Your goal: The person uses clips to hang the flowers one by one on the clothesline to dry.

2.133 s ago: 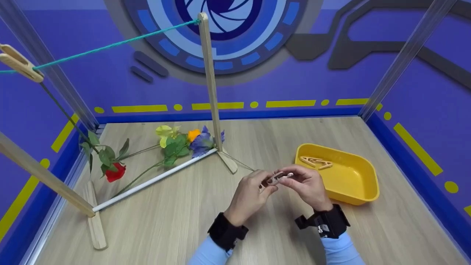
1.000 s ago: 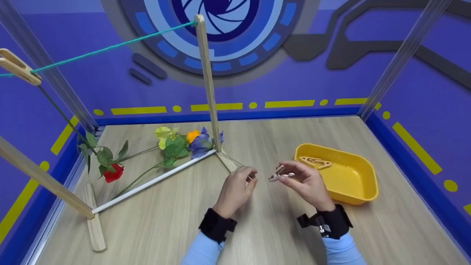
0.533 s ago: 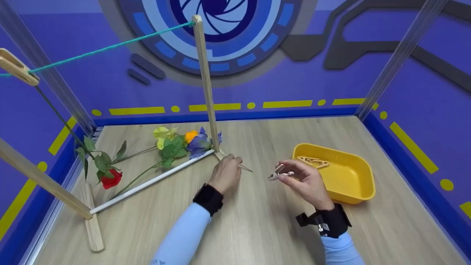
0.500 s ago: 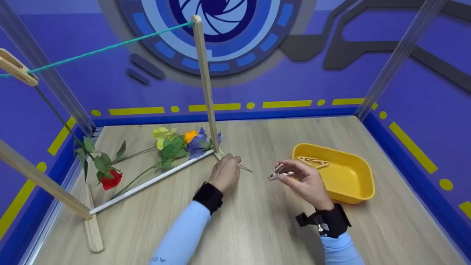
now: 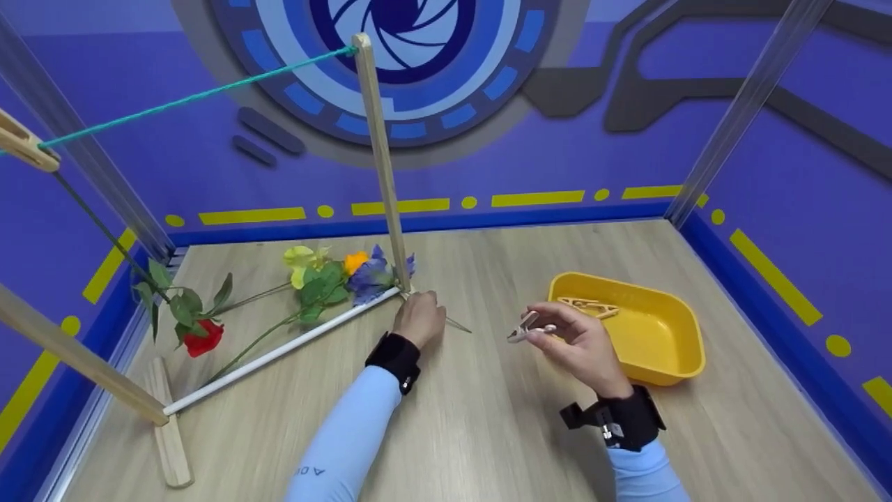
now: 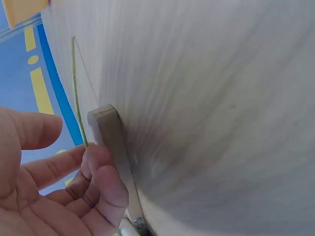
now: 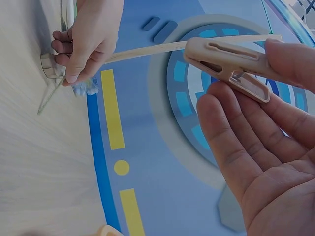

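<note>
My right hand [image 5: 575, 341] holds a wooden clothespin [image 5: 526, 329] between thumb and fingers, left of the yellow tray. Its two arms show clearly in the right wrist view, the thumb [image 7: 290, 59] on one side. My left hand [image 5: 420, 319] is low over the table at the foot of the right wooden post. In the left wrist view its fingers curl at a thin green flower stem [image 6: 75, 83], while the thumb stands apart. The stem's free end points toward the right hand. A blue-purple flower [image 5: 371, 279] lies beside the post, just beyond the left hand.
A teal cord [image 5: 202, 94] runs between two wooden posts; a clothespin [image 5: 26, 148] on it holds a red rose [image 5: 202, 338] hanging head down. Yellow [image 5: 300, 261] and orange [image 5: 355, 263] flowers lie behind the white bar [image 5: 286, 348]. The yellow tray [image 5: 669, 348] contains clothespins [image 5: 589, 307].
My left hand has come away from the clothespin and moved left and forward to the flower stem. My right hand keeps the clothespin in about the same place.
</note>
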### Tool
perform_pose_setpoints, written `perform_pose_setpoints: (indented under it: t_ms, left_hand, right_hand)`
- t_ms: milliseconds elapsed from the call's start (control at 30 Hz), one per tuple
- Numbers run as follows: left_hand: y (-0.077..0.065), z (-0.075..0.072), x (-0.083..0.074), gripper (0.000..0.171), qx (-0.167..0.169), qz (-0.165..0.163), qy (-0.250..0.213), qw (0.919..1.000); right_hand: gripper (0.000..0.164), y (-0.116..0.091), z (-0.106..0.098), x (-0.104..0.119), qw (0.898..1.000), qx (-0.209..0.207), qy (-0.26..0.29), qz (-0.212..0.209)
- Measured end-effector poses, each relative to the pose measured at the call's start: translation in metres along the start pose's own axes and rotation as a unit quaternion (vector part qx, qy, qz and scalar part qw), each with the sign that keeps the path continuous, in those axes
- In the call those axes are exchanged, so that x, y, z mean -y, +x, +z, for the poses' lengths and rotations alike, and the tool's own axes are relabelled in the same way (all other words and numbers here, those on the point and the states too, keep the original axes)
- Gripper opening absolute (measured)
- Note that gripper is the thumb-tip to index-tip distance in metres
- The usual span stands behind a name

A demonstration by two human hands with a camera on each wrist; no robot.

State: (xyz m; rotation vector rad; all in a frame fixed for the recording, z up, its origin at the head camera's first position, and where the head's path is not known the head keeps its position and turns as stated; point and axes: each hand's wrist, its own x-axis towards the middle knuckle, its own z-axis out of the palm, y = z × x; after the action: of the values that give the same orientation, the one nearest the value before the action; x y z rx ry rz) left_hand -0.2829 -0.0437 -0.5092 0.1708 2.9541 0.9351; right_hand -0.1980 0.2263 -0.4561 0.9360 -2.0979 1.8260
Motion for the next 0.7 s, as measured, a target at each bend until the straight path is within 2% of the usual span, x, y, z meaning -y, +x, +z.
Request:
perform_pose_setpoints:
  t_ms: [200,367,500,700]
  left_hand:
    - [0.002,-0.001,0.009,0.016,-0.015,-0.020,-0.065,0.9976]
    - [-0.001,-0.005,0.020,0.017,-0.032,-0.044,-0.089,0.9946]
    - [-0.008,-0.012,0.029,0.019,-0.066,-0.056,-0.098,0.9914]
    - [-0.023,-0.027,0.036,0.014,-0.136,-0.028,-0.116,0.9834]
  right_hand:
    - [0.037,0.000,0.000,0.002,1.000,-0.002,-0.001,0.000]
    - [0.038,0.000,0.000,0.001,1.000,-0.002,0.008,-0.006]
    - [0.037,0.000,0.000,0.000,1.000,-0.002,0.013,-0.003]
    - [0.036,0.000,0.000,0.000,1.000,-0.003,0.009,0.003]
